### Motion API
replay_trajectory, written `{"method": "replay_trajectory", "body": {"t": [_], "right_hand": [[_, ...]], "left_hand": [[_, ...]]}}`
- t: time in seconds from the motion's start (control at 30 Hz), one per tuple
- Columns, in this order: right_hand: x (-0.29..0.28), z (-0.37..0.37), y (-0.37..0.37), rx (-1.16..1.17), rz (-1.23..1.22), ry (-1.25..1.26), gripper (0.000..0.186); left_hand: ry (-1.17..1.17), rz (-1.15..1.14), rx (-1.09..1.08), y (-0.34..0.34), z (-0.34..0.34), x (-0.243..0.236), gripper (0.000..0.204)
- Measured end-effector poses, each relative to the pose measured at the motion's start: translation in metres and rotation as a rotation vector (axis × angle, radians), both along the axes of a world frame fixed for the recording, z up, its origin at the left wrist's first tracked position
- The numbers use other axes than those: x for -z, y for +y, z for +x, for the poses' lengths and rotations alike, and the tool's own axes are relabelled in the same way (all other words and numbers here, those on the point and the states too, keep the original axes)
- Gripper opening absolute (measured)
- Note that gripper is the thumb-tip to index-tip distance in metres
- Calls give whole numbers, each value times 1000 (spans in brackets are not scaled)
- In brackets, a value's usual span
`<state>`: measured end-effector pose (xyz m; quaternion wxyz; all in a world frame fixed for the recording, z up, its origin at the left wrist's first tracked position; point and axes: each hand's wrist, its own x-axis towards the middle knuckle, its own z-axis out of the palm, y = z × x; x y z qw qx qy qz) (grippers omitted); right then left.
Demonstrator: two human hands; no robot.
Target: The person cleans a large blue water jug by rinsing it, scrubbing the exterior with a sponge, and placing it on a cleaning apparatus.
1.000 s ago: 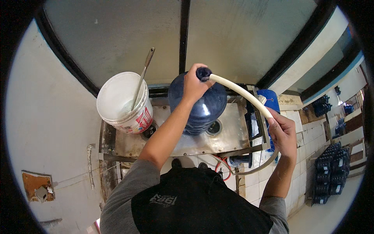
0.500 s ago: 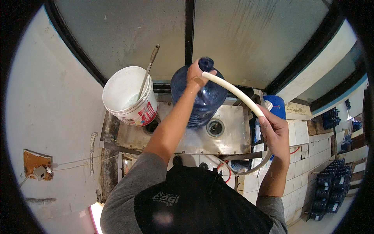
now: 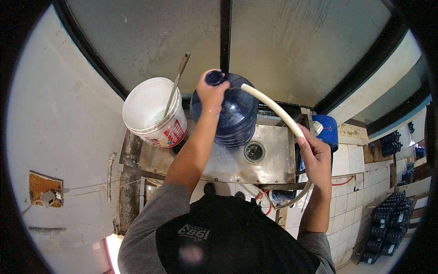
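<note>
My left hand (image 3: 211,96) is closed round the neck of a large blue plastic water jug (image 3: 235,114) on a steel sink top (image 3: 273,150), its dark mouth facing up. My right hand (image 3: 315,155) grips a cream hose (image 3: 271,100); the hose's free end lies just right of the jug's neck, apart from the mouth, with what looks like a thin trickle of water. A white bucket (image 3: 153,134) with printing on its side stands to the left, holding a long-handled tool (image 3: 180,68) and some pale liquid.
Frosted glass panels (image 3: 296,50) rise behind the sink. A blue container (image 3: 327,132) stands at its right. Several stacked jugs (image 3: 383,223) are on the far right near white floor tiles (image 3: 342,201). A wall (image 3: 73,128) bounds the left side.
The jug's neck and my left hand have moved left, away from the hose end, which was at the mouth earlier. My right hand has shifted a little left with the hose.
</note>
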<state>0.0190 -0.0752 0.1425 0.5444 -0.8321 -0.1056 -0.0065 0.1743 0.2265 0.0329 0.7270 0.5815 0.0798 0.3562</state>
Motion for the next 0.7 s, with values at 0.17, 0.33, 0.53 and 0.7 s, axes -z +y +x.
{"method": "replay_trajectory", "body": {"t": [0.17,0.33,0.53,0.7], "right_hand": [[17,3,9,-94,38,80,36],[28,-6,14,-159,-57,173,35],[70,-19,26,-259,-25,164,37],[103,-12,-17,-15,-84,230,36]], "left_hand": [[-285,-175,132,57,-70,66,60],[141,-143,394,110,-158,81,65],[826,-218,716,182,-215,77,59],[1376,415,799,162,-204,92,64]]}}
